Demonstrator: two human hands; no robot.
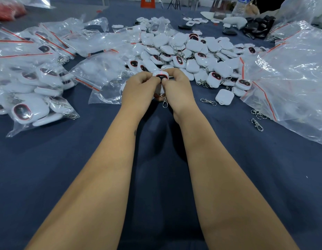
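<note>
Left hand (141, 87): fingers curled on the white keychain gadget (161, 76), centre frame.
Right hand (178, 87): pinched the same gadget.
Clasp (164, 101): dangled below.
Pile (192, 51): behind, upper centre.

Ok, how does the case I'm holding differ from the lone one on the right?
The held case is pinched by the left hand and right hand; the lone case lies untouched on the cloth. The held case shows its dark, red-rimmed window; the lone case shows plain white. Both are white and rounded.
</note>
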